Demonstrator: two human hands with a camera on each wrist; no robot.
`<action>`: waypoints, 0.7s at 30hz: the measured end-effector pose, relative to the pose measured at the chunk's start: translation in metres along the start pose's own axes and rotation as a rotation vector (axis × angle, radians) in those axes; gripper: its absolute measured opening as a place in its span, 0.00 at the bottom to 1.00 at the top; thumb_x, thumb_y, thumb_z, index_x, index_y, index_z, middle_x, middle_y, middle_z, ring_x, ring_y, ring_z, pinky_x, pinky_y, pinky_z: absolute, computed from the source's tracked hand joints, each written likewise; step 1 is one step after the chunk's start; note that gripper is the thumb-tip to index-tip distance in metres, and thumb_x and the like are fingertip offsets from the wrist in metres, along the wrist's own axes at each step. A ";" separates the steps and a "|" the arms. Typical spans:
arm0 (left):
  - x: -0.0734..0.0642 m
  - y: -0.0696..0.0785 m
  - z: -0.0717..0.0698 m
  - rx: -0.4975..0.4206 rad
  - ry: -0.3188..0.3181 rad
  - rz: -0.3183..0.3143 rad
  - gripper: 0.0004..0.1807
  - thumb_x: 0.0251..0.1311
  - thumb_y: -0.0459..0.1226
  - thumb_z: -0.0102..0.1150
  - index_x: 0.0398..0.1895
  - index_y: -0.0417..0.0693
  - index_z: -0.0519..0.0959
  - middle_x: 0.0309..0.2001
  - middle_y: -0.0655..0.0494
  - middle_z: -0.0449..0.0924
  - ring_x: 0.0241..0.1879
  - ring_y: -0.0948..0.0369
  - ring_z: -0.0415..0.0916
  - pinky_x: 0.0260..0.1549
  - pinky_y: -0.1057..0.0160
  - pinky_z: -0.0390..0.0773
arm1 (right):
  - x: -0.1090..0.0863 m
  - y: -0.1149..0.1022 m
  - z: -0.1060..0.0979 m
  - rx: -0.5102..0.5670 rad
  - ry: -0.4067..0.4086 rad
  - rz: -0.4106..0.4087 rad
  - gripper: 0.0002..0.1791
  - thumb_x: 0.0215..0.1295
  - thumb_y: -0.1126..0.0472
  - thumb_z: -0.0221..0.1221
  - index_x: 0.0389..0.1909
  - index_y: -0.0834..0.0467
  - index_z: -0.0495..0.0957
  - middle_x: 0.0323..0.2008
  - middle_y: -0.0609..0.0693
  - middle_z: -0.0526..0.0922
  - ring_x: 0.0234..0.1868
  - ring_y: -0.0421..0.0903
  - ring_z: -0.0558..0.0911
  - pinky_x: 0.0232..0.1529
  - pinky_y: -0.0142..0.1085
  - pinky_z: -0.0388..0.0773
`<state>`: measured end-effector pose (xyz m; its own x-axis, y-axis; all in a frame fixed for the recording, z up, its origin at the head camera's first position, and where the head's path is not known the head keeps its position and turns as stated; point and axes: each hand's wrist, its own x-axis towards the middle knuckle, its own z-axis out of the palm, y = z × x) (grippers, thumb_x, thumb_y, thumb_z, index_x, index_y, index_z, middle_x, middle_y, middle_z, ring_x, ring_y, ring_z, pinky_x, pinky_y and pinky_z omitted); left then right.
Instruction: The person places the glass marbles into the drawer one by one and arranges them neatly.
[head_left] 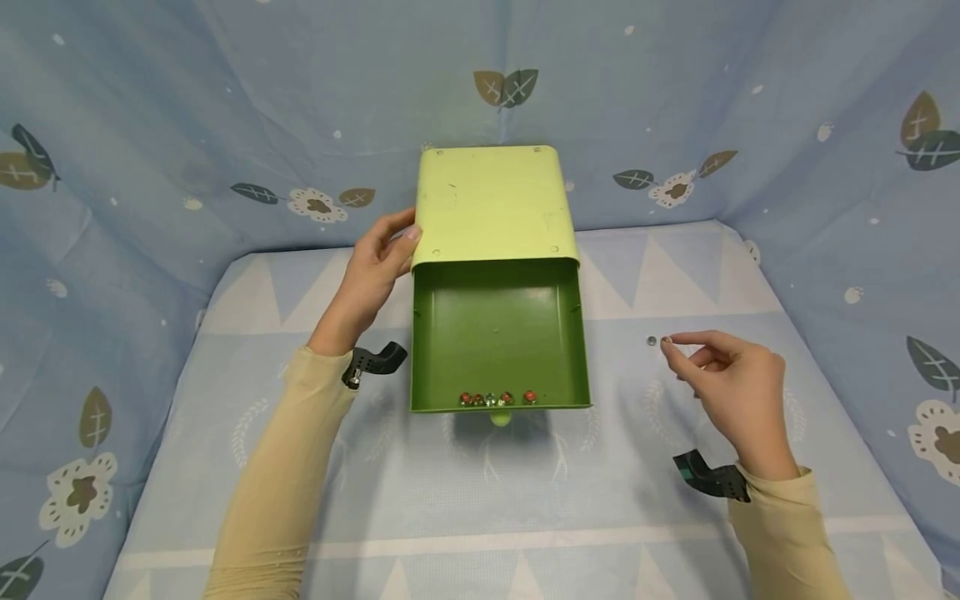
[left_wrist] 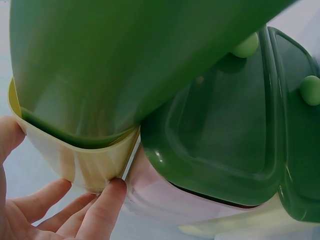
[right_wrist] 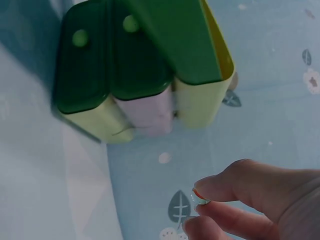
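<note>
Thumb and forefinger of the right hand [head_left: 738, 396] close in a fine pinch on a small glassy red-and-clear bead [right_wrist: 201, 200], held at the fingertips right of the open dark-green plastic drawer [head_left: 487, 358]. Just beside those fingertips, on the drawer's side, a small round grey bead [head_left: 651, 341] lies on the pale-blue patterned cloth [head_left: 615, 492]. Behind and left of the drawer, the left hand [head_left: 375, 267] grips the yellow-green plastic casing [head_left: 491, 204], its fingers spread and partly bent. Along the drawer's front edge inside sit small shiny beads [head_left: 491, 400], several red. Beneath the drawer are two closed dark-green drawers [left_wrist: 220, 130] with round light-green knobs [left_wrist: 312, 91]
</note>
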<state>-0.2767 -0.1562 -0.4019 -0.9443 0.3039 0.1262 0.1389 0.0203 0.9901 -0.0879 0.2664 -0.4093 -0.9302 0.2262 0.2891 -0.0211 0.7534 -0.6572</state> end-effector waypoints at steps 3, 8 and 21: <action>-0.003 0.001 0.003 0.004 0.008 0.001 0.32 0.86 0.47 0.55 0.85 0.43 0.64 0.81 0.48 0.65 0.75 0.50 0.71 0.73 0.44 0.74 | -0.002 -0.005 -0.006 0.019 0.003 -0.012 0.09 0.70 0.57 0.77 0.46 0.55 0.95 0.21 0.49 0.86 0.14 0.37 0.76 0.16 0.30 0.68; -0.009 0.002 0.008 0.006 0.016 0.009 0.32 0.86 0.46 0.55 0.85 0.43 0.64 0.81 0.48 0.65 0.75 0.50 0.71 0.73 0.44 0.74 | -0.005 -0.014 -0.017 0.050 0.014 -0.032 0.07 0.69 0.57 0.78 0.44 0.53 0.95 0.21 0.47 0.86 0.15 0.41 0.77 0.17 0.29 0.70; -0.023 0.006 0.020 0.016 0.044 0.015 0.33 0.86 0.47 0.55 0.85 0.43 0.64 0.81 0.48 0.64 0.75 0.50 0.71 0.73 0.44 0.74 | -0.011 -0.030 -0.033 0.141 0.002 -0.100 0.06 0.68 0.60 0.78 0.43 0.50 0.95 0.21 0.45 0.86 0.16 0.40 0.78 0.19 0.28 0.71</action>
<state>-0.2479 -0.1445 -0.4000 -0.9542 0.2622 0.1441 0.1578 0.0318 0.9870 -0.0647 0.2612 -0.3697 -0.9202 0.1556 0.3591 -0.1649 0.6779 -0.7164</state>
